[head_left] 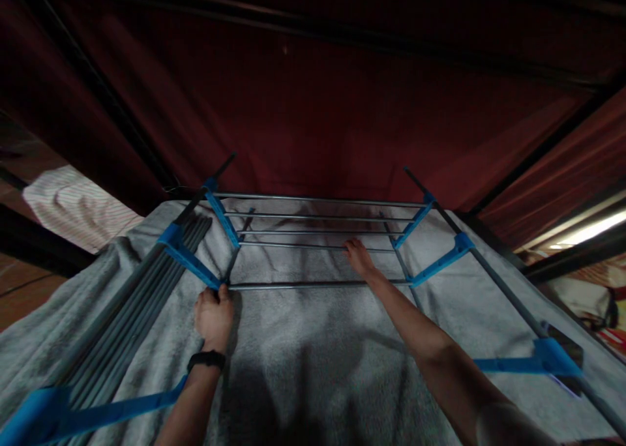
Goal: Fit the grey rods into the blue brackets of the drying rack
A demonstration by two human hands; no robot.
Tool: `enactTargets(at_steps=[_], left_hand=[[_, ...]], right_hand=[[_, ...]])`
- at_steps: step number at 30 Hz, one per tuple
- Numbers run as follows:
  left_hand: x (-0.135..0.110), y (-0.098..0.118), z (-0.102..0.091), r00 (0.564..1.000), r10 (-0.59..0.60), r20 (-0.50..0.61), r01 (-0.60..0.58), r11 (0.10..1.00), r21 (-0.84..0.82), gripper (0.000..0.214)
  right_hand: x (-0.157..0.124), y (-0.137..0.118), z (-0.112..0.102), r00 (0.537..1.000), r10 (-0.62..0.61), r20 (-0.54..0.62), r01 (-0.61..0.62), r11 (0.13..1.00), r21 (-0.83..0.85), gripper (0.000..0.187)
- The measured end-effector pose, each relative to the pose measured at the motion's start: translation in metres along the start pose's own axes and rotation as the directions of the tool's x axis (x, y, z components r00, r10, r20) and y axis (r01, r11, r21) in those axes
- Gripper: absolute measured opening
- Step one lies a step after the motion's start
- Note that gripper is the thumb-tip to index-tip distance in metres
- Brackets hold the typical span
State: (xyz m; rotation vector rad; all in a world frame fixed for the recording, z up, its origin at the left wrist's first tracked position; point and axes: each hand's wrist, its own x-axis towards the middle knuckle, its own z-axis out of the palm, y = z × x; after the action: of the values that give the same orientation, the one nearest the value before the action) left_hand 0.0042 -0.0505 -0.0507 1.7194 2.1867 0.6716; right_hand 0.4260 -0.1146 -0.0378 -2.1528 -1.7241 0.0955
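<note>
A partly assembled rack of grey metal tubes and blue plastic connectors lies on a grey blanket (303, 328). My left hand (214, 315), with a black band on the wrist, has its fingers closed around the lower end of a blue connector (193, 258), where a cross tube (293, 285) meets it. Further in, my right hand (359, 258) reaches over that cross tube, its fingers curled on another thin metal tube (313, 245). Several cross tubes span between the far left connector (222, 214) and the far right connector (415, 223).
Several loose grey tubes (141, 309) lie bundled along the left side. Blue connectors (528, 361) also stick inward near the front. A dark red curtain (313, 107) hangs behind dark frame bars. A striped cloth (81, 205) is at the left.
</note>
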Motion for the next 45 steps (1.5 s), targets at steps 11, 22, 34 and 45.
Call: enactTargets(at_steps=[11,22,34,45], left_hand=[[-0.007,0.006,-0.006,1.0,-0.011,0.015,0.011,0.999,0.031,0.036],[-0.001,-0.003,0.001,1.0,-0.006,-0.019,0.007,0.999,0.053,0.042],[0.0,-0.001,-0.002,1.0,-0.003,-0.003,0.003,0.997,0.077,0.05],[-0.005,-0.003,-0.013,0.998,0.058,-0.032,-0.061,0.993,-0.103,0.034]], right_hand=[[0.016,0.024,0.001,0.985,-0.154,0.073,0.158,0.986,-0.045,0.024],[0.018,0.024,0.001,0.983,-0.166,0.078,0.171,0.983,-0.059,0.018],[0.016,0.023,0.008,0.982,-0.183,0.043,0.185,0.983,-0.024,0.022],[0.014,0.021,0.003,0.986,-0.165,0.028,0.166,0.985,-0.049,0.02]])
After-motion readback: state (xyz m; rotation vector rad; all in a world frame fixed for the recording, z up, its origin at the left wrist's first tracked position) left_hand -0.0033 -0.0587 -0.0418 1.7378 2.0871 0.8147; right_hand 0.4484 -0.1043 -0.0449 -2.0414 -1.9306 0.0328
